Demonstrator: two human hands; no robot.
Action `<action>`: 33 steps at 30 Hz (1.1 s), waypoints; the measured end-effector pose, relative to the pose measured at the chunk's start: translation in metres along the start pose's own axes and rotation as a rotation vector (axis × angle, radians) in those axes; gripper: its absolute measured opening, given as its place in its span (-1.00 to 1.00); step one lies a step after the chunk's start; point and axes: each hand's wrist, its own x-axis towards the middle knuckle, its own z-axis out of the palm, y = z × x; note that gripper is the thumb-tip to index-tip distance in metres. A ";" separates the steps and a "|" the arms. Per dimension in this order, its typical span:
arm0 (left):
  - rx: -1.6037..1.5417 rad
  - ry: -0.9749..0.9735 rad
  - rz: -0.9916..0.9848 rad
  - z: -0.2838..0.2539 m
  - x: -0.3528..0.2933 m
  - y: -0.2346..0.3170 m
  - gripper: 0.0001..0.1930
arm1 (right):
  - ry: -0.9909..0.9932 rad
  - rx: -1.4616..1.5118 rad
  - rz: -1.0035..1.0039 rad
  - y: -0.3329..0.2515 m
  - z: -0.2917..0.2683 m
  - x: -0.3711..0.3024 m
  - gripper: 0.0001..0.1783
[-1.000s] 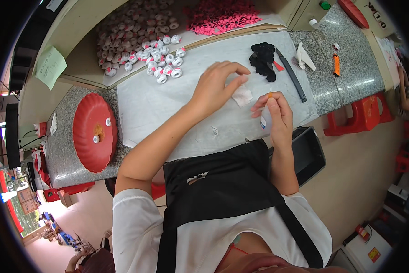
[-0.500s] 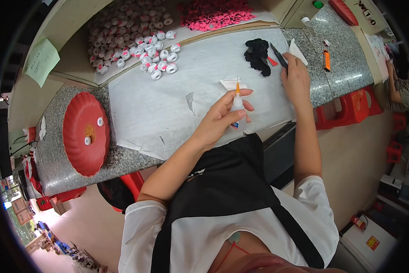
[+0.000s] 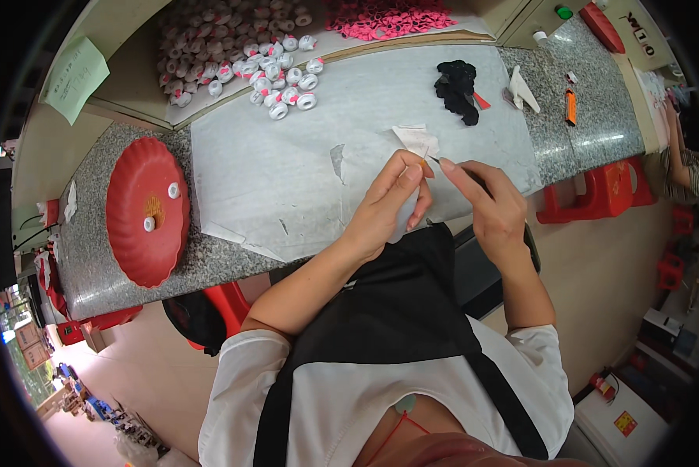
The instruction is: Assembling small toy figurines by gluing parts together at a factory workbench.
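Note:
My left hand (image 3: 392,194) is closed around a small translucent squeeze bottle (image 3: 405,219), held upright over the table's near edge. Its thumb and index finger pinch near the bottle's thin needle tip, and the fingers cover much of the bottle. In my right hand (image 3: 496,204) is a slim dark pointed tool (image 3: 435,160), its handle mostly hidden by the fingers. The tool's point is close beside the needle tip; whether they touch I cannot tell. Just beyond both hands lies a crumpled white tissue (image 3: 416,138) on the white sheet (image 3: 279,167).
Many white ring-shaped parts with pink marks (image 3: 275,82) are heaped at the back left. Pink pieces (image 3: 388,19) fill the shelf beside them. A red scalloped tray (image 3: 135,253) holds two white parts. Black cloth (image 3: 456,89), white tissue (image 3: 525,91) and an orange cutter (image 3: 570,107) lie right.
My right hand has picked up the dark pointed tool from beside the black cloth and brought it nearer, to the bottle's tip. My left fingers have moved up around the tip.

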 end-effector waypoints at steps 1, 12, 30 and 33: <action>0.000 0.000 0.003 0.000 0.000 0.000 -0.78 | -0.013 -0.065 -0.047 0.000 0.002 0.001 -0.52; -0.138 -0.124 -0.146 -0.004 -0.003 0.003 -0.78 | 0.107 -0.186 0.086 0.008 0.002 -0.003 -0.56; -0.151 -0.095 -0.163 -0.009 -0.001 -0.004 -0.74 | 0.023 -0.208 -0.093 0.001 0.007 -0.006 -0.52; -0.106 -0.057 -0.165 -0.004 -0.001 -0.002 -0.78 | 0.097 -0.188 -0.020 0.008 0.005 -0.006 -0.55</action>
